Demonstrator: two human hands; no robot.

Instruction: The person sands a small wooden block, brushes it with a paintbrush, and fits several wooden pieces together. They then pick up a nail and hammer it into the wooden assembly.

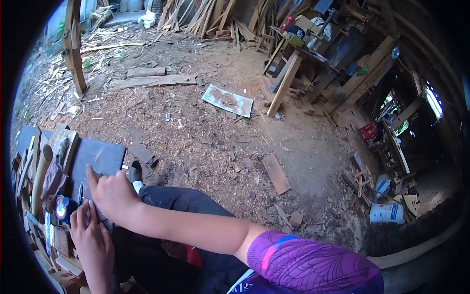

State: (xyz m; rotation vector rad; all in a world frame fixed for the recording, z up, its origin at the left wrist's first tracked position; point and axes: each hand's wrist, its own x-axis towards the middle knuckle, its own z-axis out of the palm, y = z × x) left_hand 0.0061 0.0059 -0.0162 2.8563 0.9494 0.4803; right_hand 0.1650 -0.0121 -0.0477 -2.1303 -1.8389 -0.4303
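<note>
My right hand (113, 193) is over a dark flat board (100, 157) at the left. Its index finger points forward and the other fingers curl under; what they hold, if anything, is hidden. My left hand (90, 232) lies just below it, fingers stretched out at the board's near part, thumb apart. A blue tape measure (62, 208) with a white and orange round label sits beside the left fingertips. Between the tape measure and my right hand is a thin dark pencil-like stick (80, 192). A crumpled purplish cloth (54, 183) lies farther left.
Wood offcuts (61, 245) and a rounded wooden handle (41, 171) crowd the left side. A wooden post (73, 49) stands beyond. Chips cover the ground, with a pale panel (227, 101) and a loose plank (276, 174). A cluttered workbench (313, 54) stands far right; a white sack (387, 213) lies right.
</note>
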